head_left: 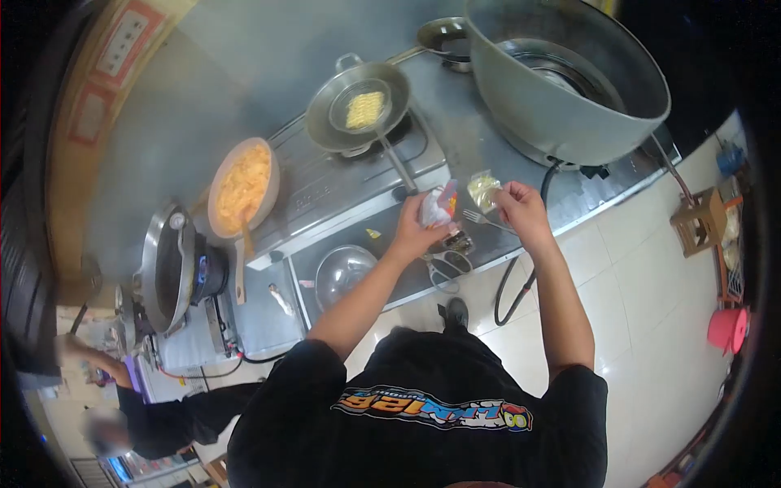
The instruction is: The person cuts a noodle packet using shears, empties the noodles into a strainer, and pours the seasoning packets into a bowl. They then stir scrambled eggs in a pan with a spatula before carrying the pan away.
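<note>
My left hand [415, 232] is closed round a small white, red and orange packet [439, 206] above the counter's front part. To its right, my right hand [522, 210] pinches the edge of a small clear sachet [484, 191] with pale yellowish contents. A fork [488, 220] lies between my hands. Below the packet are a small dark packet [458, 240] and scissors [446, 270]. Left of my left forearm is a clear bowl [342, 275]. A noodle block [364, 110] rests in a strainer over a pot [323, 128] on the stove.
A pan of orange food [244, 191] sits left on the stove [305, 191], with a wok [169, 268] beyond it. A very large pot [561, 122] stands at the right. Another person's arm [102, 362] reaches in at the lower left. A hose [521, 293] hangs at the counter edge.
</note>
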A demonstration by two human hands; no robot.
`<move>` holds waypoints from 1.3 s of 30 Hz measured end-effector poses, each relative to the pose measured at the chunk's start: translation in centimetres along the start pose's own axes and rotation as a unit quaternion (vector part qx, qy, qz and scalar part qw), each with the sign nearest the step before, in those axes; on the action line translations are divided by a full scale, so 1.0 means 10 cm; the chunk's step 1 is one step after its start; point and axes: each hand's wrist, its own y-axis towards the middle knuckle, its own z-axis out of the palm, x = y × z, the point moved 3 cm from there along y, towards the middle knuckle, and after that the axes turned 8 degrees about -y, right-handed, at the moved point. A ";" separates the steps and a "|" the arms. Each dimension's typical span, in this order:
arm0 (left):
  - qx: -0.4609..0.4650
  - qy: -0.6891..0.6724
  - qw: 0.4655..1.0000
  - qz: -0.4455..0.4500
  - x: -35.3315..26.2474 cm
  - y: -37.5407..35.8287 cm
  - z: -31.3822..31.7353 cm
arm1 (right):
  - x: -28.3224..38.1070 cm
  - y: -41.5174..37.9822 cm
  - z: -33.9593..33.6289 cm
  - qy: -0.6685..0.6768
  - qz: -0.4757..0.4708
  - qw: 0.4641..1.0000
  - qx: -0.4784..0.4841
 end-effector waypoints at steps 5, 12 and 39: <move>-0.043 0.030 0.994 0.098 -0.33 -0.37 -0.29 | 0.53 -0.22 0.56 -0.118 -0.014 0.985 0.125; -0.131 0.084 0.977 0.149 -0.49 -0.68 -0.56 | 0.96 -0.30 0.98 -0.086 0.002 0.969 0.232; -0.172 -0.128 0.975 -0.050 -0.50 -1.68 -0.74 | -0.69 0.22 1.18 -0.613 -0.162 0.751 0.186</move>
